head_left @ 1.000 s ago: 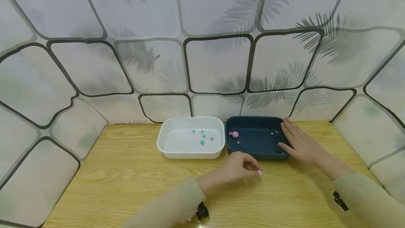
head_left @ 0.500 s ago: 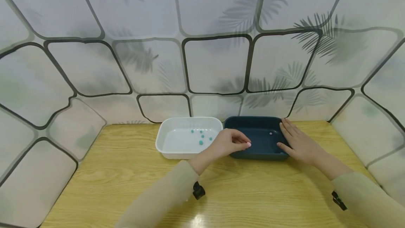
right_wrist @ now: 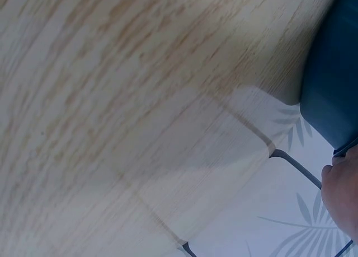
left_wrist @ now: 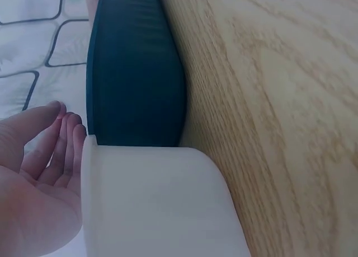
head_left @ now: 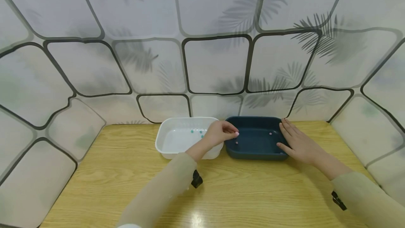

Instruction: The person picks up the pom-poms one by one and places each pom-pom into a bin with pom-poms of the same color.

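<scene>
Over the left end of a dark blue tray [head_left: 257,156], my left hand [head_left: 218,133] pinches a small pink ball [head_left: 237,134] between thumb and fingertips. The left wrist view has the left hand [left_wrist: 45,173] at rim height, beside where the two trays meet. Inside the blue tray lie small pink balls, one near the left [head_left: 236,143] and one towards the right [head_left: 270,133]. My right hand [head_left: 300,145] rests on the tray's right end, fingers extended along the rim and thumb over the near corner. In the right wrist view, only part of that hand [right_wrist: 342,192] shows.
A white tray [head_left: 167,155] stands against the blue one on its left. Small teal balls [head_left: 192,131] lie in it, some hidden behind my left hand. The wooden table [head_left: 237,192] ends at a patterned backdrop [head_left: 218,66] behind the trays.
My left hand has carried the pink ball from above the table in front, up and leftwards to the blue tray's left end. The right hand has stayed at the rim.
</scene>
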### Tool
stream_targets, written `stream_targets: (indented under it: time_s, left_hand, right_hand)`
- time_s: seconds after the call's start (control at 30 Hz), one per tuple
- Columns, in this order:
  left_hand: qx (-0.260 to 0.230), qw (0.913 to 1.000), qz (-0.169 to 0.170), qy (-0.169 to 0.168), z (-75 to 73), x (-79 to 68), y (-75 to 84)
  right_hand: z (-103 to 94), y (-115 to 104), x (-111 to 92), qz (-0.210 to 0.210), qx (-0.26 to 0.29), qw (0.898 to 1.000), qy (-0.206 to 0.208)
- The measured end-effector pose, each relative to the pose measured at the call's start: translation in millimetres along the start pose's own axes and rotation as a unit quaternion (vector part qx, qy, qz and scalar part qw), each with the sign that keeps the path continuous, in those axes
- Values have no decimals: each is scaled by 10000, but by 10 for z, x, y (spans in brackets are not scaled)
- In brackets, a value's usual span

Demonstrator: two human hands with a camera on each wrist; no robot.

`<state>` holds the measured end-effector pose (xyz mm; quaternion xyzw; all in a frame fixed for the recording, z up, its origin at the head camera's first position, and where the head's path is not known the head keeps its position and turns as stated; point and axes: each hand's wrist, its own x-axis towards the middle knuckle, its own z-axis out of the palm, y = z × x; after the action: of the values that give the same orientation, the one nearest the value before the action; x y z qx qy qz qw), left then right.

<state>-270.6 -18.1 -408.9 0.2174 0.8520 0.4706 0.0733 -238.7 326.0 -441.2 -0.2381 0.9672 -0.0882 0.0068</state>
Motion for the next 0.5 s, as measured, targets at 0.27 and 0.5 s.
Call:
stream_targets:
  time_s: [0.27,0.5]
  left_hand:
    - [157,9998,-90,108,-19,98,-31]
    - [425,9987,-239,114,-1,146,-18]
  right_hand:
    - [9,7,8,11,-8,10000,0]
    - [7,2,5,26,-10,10000,7]
